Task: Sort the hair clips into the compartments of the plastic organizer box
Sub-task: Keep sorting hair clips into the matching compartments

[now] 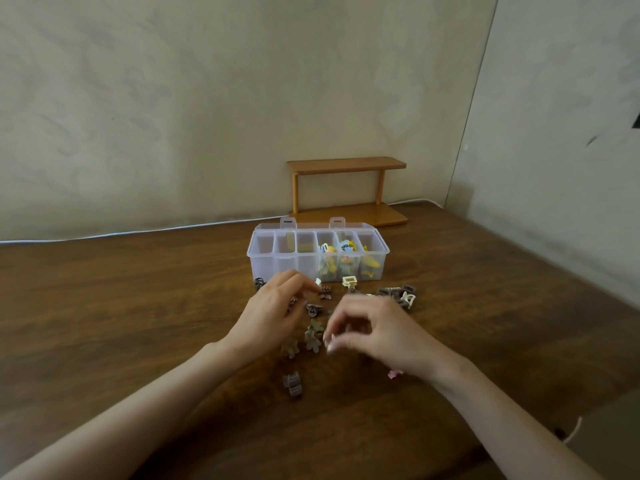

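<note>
The clear plastic organizer box (273, 263) stands open at the table's middle, its right compartments holding colourful clips (341, 252). Several brown and cream hair clips (398, 294) lie scattered in front of it. My left hand (273, 306) hovers just before the box, and its fingertips pinch a small brown clip (325, 292). My right hand (374, 329) is curled over brown flower-shaped clips (313, 339), thumb and fingertips close together. Blur hides whether it holds anything. A brown claw clip (292, 384) lies nearest me.
A small wooden two-tier shelf (346, 190) stands behind the box against the wall. A white cable (138, 232) runs along the table's back edge. A pink clip (394, 373) peeks out under my right wrist.
</note>
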Motion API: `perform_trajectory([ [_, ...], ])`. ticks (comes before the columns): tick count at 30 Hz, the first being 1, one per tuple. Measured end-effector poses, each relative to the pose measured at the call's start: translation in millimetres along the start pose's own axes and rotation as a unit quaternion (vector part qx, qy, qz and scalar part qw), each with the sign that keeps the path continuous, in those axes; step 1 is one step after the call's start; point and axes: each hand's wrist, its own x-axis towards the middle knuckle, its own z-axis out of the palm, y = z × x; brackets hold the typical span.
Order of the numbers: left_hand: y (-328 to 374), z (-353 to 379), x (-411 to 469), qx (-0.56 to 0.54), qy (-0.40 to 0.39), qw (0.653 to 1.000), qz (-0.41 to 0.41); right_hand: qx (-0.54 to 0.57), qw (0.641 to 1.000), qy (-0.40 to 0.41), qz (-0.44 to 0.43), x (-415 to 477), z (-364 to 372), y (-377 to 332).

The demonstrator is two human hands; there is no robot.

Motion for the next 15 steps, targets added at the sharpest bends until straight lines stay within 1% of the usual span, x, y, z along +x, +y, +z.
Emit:
perform_trajectory([
  [2, 0.2, 4.4, 2.7, -0.022, 0.014, 0.999, -0.033, 0.055, 0.994, 0.095, 0.029, 11.6, -9.9, 4.1],
  [5, 1.3, 10.2, 5.1, -0.055, 0.046, 0.995, -0.072, 0.092, 0.974, 0.205, 0.04, 36.3, -26.2, 14.9],
  [7, 0.9, 12.5, 2.4, -0.075, 0.074, 0.991, -0.084, 0.091, 0.959, 0.266, 0.039, 57.3, -35.5, 22.7],
  [9, -1.4, 12.8, -2.0, -0.08, 0.094, 0.989, -0.085, 0.061, 0.946, 0.315, 0.043, 80.9, -41.6, 31.2],
  [11, -4.2, 11.2, -5.0, -0.082, 0.106, 0.987, -0.086, 0.034, 0.94, 0.336, 0.053, 104.2, -43.6, 38.8],
  [15, -8.2, 7.5, -5.5, -0.076, 0.127, 0.985, -0.084, -0.013, 0.943, 0.32, 0.092, 138.7, -39.3, 48.1],
])
